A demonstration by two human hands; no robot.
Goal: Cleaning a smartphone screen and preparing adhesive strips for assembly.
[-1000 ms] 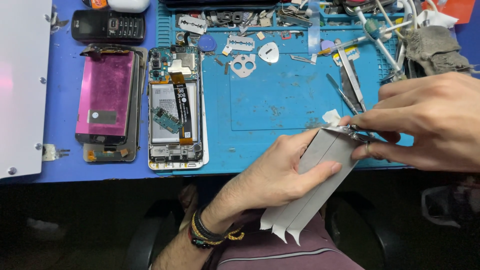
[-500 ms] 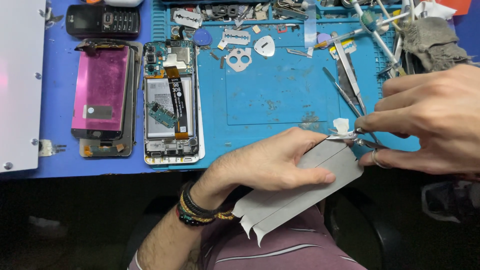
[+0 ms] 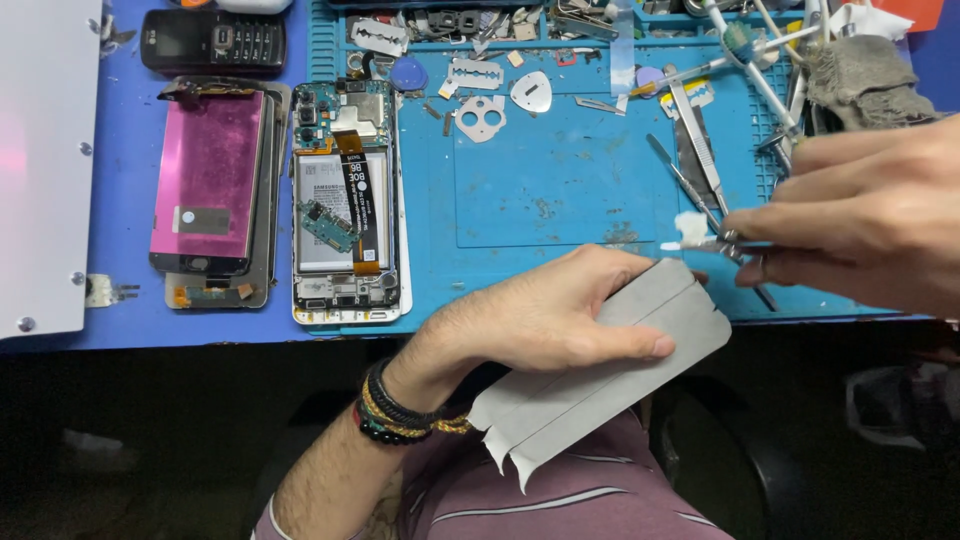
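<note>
The left hand (image 3: 545, 320) grips a grey adhesive sheet (image 3: 610, 375) at the front edge of the blue repair mat (image 3: 560, 190), thumb pressed along its upper face and the other fingers curled under it; the sheet's lower end, notched into small white points, hangs off the bench over the person's lap. The right hand (image 3: 860, 215) comes in from the right edge, its fingers pinched together on a pair of small scissors (image 3: 725, 243) whose tips hold a little white scrap (image 3: 690, 228) just beside the sheet's top corner. On the mat's left part lies an opened smartphone (image 3: 345, 205) with its battery and boards bare; beside it, on the bench's blue surface, a detached pink-tinted screen (image 3: 205, 180). Tweezers (image 3: 695, 140) lie near the mat's back right corner, and a black keypad phone (image 3: 215, 42) rests at the back left
</note>
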